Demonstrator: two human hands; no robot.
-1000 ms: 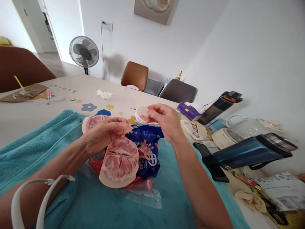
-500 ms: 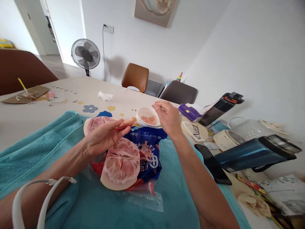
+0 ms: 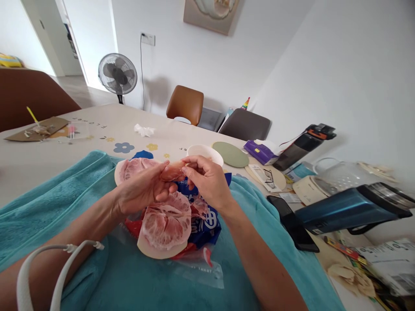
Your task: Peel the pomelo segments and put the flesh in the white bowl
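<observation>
Between the fingers of my left hand (image 3: 145, 183) lies a pink pomelo segment (image 3: 173, 171). My right hand (image 3: 207, 179) pinches at the segment's right end with thumb and forefinger. Below my hands a halved pomelo (image 3: 165, 226) rests cut side up on a blue and red plastic bag (image 3: 207, 233). Another pomelo piece (image 3: 134, 168) sits behind my left wrist. Scraps of pink membrane (image 3: 200, 207) lie on the bag. Just beyond my right hand stands a white bowl (image 3: 207, 150); its contents are mostly hidden by my hand.
A teal towel (image 3: 233, 268) covers the near table. On the right are a black phone (image 3: 290, 222), a blue flask (image 3: 350, 207), a dark bottle (image 3: 301, 147), glasses (image 3: 269, 178) and a purple tissue pack (image 3: 261, 151). Behind the bowl lies a green mat (image 3: 231, 154).
My right hand has moved from the bowl's rim down and left to the pomelo segment in my left hand, and now pinches it. The bowl's contents are now mostly covered.
</observation>
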